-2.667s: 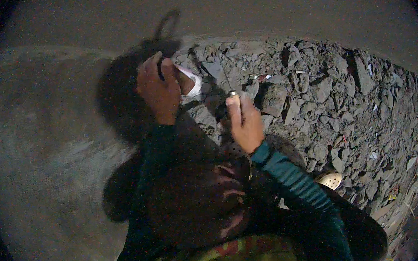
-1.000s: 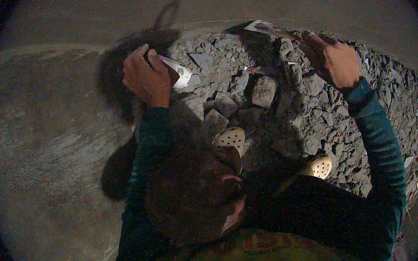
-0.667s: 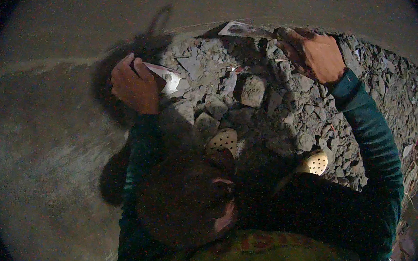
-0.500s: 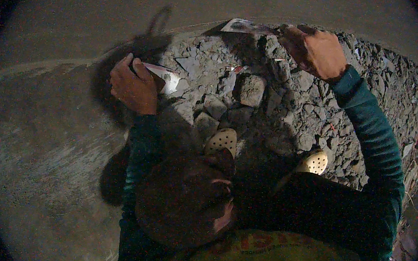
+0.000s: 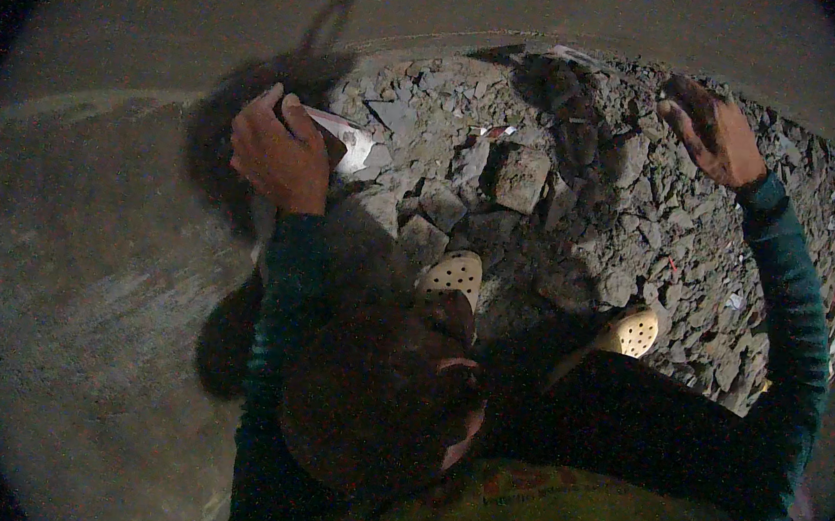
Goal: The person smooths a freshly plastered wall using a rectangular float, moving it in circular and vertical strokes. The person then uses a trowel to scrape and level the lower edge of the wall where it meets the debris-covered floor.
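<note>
My left hand (image 5: pixel 282 152) is closed on a white printed paper piece (image 5: pixel 353 149), which sticks out to the right past the fingers. Most of its held end is hidden by the hand. My right hand (image 5: pixel 713 133) is above the far right part of the rubble (image 5: pixel 634 201). Its thumb and fingers are loosely bent, with a dark gap between them, and I see nothing held there. A pale strip of paper (image 5: pixel 570 54) lies at the far edge of the rubble, to the left of that hand.
Larger grey stone chunks (image 5: pixel 521 178) lie between my hands. My tan perforated clogs (image 5: pixel 451 274) stand among the broken pieces. Small red-and-white scraps (image 5: pixel 495 130) are scattered about. Smooth grey floor (image 5: pixel 91 310) spreads on the left, and dark shadows cover parts of the ground.
My right hand has moved right and away from the paper strip, which now lies at the far edge of the rubble. My left hand still grips its paper, a little farther out.
</note>
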{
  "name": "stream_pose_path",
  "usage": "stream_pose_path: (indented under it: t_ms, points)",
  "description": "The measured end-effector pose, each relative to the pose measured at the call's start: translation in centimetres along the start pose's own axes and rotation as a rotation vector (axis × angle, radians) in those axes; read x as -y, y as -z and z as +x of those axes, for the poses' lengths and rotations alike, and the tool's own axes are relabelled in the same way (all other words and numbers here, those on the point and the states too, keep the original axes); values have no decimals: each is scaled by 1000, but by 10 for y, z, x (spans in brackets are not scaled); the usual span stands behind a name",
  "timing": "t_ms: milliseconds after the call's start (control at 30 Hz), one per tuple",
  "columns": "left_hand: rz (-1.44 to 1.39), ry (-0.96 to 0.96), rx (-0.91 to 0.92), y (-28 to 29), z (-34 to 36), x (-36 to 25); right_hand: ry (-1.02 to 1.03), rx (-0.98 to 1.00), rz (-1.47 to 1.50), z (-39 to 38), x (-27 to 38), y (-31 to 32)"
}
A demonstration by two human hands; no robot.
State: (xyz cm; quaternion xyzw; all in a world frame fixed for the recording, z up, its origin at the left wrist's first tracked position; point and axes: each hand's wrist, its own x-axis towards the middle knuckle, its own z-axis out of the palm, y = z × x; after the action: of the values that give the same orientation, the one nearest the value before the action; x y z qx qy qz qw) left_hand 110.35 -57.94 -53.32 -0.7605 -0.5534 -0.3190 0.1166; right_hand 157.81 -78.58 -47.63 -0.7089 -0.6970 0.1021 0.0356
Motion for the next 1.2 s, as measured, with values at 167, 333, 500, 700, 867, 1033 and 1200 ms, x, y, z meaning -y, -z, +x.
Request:
stream_pose_path:
  t_ms: [167, 333, 500, 700, 867, 1033, 1200]
  points:
    - [79, 17, -9, -2, 2, -4, -10, 265, -50, -20, -11, 24]
    - [109, -31, -51, 2, 4, -1, -30, 210, 150, -19, -17, 38]
    - [116, -63, -78, -2, 2, -4, 68, 47, 183, -7, -39, -38]
    - [65, -42, -78, -9, -5, 6, 339, -390, 192, 14, -43, -98]
    - [197, 27, -16, -1, -4, -5, 155, -196, 240, 19, -53, -112]
    - [246, -6, -48, -5, -7, 3, 77, -59, 308, 23, -41, -96]
    - [174, 12, -19, 1, -3, -8, 51, -48, 312, 26, -47, -111]
